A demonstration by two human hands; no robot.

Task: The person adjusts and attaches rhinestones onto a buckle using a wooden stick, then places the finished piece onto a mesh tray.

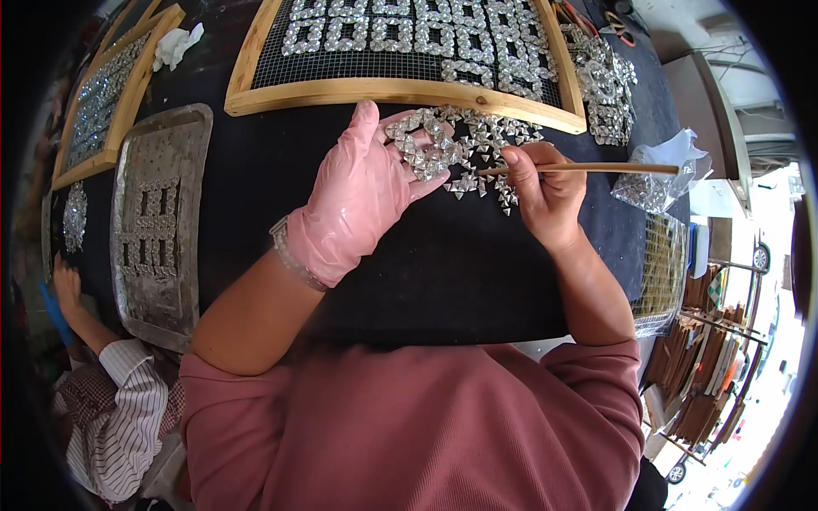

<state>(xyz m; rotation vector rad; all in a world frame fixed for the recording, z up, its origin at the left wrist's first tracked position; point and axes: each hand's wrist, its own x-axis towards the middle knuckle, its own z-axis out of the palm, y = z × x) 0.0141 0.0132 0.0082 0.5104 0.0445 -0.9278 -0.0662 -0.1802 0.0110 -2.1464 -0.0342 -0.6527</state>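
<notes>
My left hand (354,192), in a pink glove, is palm up with a ring-shaped piece of clear faceted stones (423,145) resting on its palm and fingers. My right hand (545,187) is bare and pinches a thin wooden stick (613,168), whose tip points left at loose triangular stones (486,140) on the dark table. Those stones lie between my two hands, just below a wooden-framed mesh screen (341,92). Rows of square stone pieces (392,36) sit on the mesh.
A metal tray (162,298) with similar pieces stands left. Another framed screen (128,111) and white tissue (177,46) are upper left. A plastic bag (665,170), piled pieces (607,94) and scissors (619,29) are right. A co-worker's hand (66,285) is far left.
</notes>
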